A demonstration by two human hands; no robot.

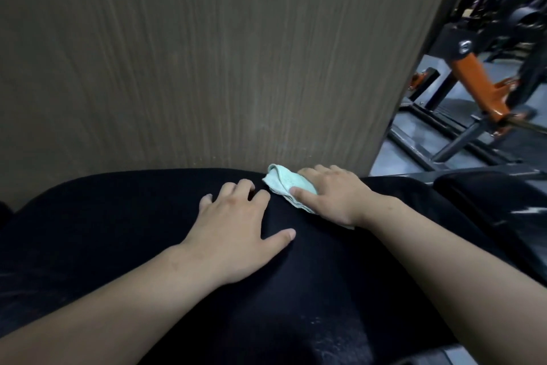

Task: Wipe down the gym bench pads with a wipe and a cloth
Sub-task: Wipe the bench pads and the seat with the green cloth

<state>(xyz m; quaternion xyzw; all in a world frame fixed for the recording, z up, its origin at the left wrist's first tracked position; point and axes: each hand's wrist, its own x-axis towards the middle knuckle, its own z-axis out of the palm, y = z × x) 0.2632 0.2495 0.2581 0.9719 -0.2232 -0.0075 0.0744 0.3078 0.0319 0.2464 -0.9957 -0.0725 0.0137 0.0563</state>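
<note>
Head view: your left hand (233,225) rests flat, fingers spread, on the bench pad (118,231), your right hand (334,196) pressing the green cloth (281,182) down.

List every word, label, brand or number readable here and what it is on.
None can be read.
The silver round emblem on the black and orange gym machine: too blurred to read.
No print shows on the pale green cloth or the black bench pad.
</note>
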